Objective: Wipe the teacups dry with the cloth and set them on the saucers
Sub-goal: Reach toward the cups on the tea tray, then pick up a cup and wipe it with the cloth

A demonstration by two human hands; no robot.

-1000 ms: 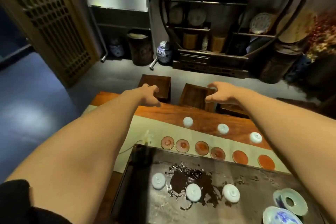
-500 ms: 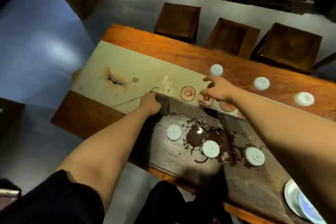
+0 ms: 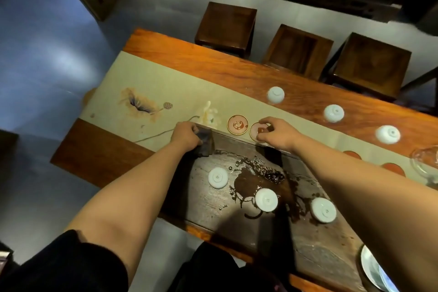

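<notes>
My left hand [image 3: 187, 136] squeezed the dark cloth [image 3: 203, 136] at the tray [image 3: 237, 211] corner. My right hand [image 3: 276, 133] pinched a saucer [image 3: 256, 131] by its edge.

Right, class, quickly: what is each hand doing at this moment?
Left hand: closed on the dark folded cloth at the tea tray's corner.
Right hand: fingers pinching the second round gold-rimmed saucer.
</notes>
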